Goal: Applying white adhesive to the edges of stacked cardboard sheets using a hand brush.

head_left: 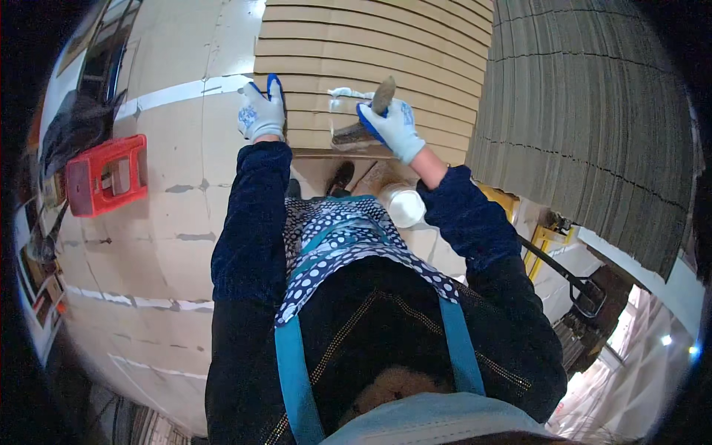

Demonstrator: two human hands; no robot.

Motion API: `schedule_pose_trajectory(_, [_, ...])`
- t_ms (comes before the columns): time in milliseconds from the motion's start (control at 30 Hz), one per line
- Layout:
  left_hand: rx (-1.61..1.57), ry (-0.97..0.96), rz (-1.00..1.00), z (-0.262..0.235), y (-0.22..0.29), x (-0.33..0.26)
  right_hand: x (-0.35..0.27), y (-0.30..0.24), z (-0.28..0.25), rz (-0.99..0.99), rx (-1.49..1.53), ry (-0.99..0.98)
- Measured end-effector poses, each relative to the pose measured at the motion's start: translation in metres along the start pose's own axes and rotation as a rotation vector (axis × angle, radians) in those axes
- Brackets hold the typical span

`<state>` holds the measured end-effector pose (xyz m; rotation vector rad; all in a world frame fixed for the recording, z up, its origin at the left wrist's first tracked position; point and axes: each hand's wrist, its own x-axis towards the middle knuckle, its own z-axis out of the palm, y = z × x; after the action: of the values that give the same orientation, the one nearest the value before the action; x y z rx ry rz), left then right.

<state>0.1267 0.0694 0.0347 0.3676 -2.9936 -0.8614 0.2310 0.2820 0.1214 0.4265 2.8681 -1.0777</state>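
Observation:
Overlapping brown cardboard sheets (319,52) lie fanned out in front of me, their edges forming stepped rows. My right hand (403,132), in a white and blue glove, is closed around a wide brush (383,96) with a worn wooden handle. Its broad, dark head (354,136) rests at or just above the nearest sheets. Beside the brush, a wet white streak (345,93) marks the cardboard. At the left edge of the sheets is my left hand (261,117), gloved alike, with thumb and forefinger spread apart; its other fingers are partly hidden.
A white bucket (406,207) stands below the near edge, right of my feet. Tall stacked grey corrugated board (586,111) rises at the right. On the floor at left is a red plastic stool (83,178). A black-handled bar (586,295) juts out at lower right.

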Motion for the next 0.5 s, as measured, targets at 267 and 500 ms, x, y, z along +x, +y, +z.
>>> schedule_pose_trajectory(267, [-0.001,-0.037,-0.007,0.003,-0.003,0.004,0.231,-0.016,-0.097,0.173,0.433,0.375])
schedule_pose_trajectory(500, [-0.005,-0.025,0.018,-0.002,-0.001,0.000,0.150,-0.001,-0.052,-0.194,0.025,0.384])
